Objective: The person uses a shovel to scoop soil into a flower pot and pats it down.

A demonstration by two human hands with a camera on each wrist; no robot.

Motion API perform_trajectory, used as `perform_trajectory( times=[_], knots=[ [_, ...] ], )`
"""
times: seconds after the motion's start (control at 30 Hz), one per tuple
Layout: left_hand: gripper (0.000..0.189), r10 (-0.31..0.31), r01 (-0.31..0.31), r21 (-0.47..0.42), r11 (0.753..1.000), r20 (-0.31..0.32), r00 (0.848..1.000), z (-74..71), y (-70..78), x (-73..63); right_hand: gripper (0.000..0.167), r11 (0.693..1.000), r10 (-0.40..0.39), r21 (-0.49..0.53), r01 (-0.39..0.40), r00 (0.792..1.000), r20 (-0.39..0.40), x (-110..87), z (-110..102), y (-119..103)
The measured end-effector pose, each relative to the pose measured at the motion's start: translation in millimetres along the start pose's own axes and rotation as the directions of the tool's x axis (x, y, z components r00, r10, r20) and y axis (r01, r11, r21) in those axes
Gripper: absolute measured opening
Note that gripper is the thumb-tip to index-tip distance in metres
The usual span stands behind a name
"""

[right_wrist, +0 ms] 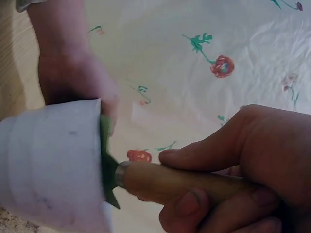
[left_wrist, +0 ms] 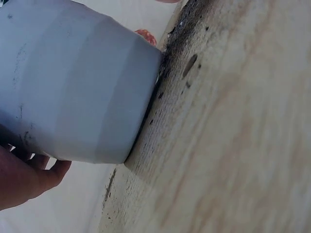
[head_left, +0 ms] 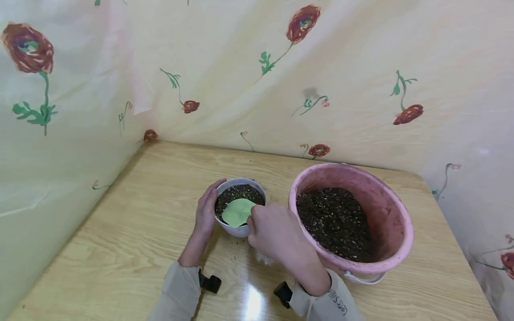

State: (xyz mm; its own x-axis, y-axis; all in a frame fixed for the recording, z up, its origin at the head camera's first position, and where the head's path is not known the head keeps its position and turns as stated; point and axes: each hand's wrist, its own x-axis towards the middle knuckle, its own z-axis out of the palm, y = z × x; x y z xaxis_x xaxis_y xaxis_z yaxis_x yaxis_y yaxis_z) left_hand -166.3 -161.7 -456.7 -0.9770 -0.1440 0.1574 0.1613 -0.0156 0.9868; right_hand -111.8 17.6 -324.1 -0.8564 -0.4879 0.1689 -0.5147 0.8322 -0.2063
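A white pot [head_left: 234, 231] filled with dark soil [head_left: 241, 192] stands on the table. My left hand [head_left: 206, 213] holds it from the left, fingers bent along its side near the rim. My right hand [head_left: 277, 229] grips the wooden handle [right_wrist: 163, 182] of a small garden trowel, thumb along the top of the handle. The trowel's green blade [head_left: 237, 212] lies over the soil inside the pot's rim. In the right wrist view most of the blade is hidden behind the pot wall.
To the right stands a large pink bucket [head_left: 395, 232] with dark soil [head_left: 335, 223] in it and a white handle [head_left: 364, 280] hanging at its front. Crumbs of soil [left_wrist: 187, 85] lie on the wooden table [head_left: 132, 232] around the pot. Flower-printed sheeting [head_left: 225, 80] hangs behind and at the sides.
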Motion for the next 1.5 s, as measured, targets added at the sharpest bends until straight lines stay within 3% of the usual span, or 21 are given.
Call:
perform_trajectory(
  times=[0.13,0.37,0.53,0.77,1.0,1.3,1.5],
  knots=[
    [0.043,-0.013,0.012,0.024,1.000,0.019,1.000,0.9,1.6,0.8,0.035,0.999,0.032,0.029,-0.033,0.999,0.011,-1.6,-8,3],
    [0.042,-0.016,0.015,0.040,0.999,0.019,1.000,2.1,1.7,0.5,0.034,1.000,0.008,0.007,-0.008,0.995,-0.096,-0.1,-5,3],
    [0.042,-0.011,0.010,0.036,0.999,0.022,1.000,2.8,0.5,0.3,0.025,0.999,0.024,-0.046,-0.025,0.999,-0.034,-0.2,0,3],
    [0.043,-0.021,0.020,0.038,0.999,0.021,1.000,2.0,1.6,-1.4,0.026,0.991,0.108,-0.080,-0.104,0.993,0.043,-2.7,-23,6],
    [0.043,-0.023,0.021,0.038,0.999,0.044,0.999,2.7,2.0,-1.6,0.021,0.990,0.114,-0.095,-0.102,0.985,0.127,-3.0,-46,8],
    [0.043,-0.015,0.013,0.043,0.999,0.041,0.999,3.3,0.9,-0.6,0.020,0.996,0.064,-0.067,-0.050,0.974,0.219,4.8,-64,10],
    [0.042,-0.014,0.013,0.041,0.999,0.029,0.999,5.5,-0.3,-1.1,0.017,0.998,0.034,-0.056,-0.018,0.952,0.305,14.2,-70,14]
  ],
)
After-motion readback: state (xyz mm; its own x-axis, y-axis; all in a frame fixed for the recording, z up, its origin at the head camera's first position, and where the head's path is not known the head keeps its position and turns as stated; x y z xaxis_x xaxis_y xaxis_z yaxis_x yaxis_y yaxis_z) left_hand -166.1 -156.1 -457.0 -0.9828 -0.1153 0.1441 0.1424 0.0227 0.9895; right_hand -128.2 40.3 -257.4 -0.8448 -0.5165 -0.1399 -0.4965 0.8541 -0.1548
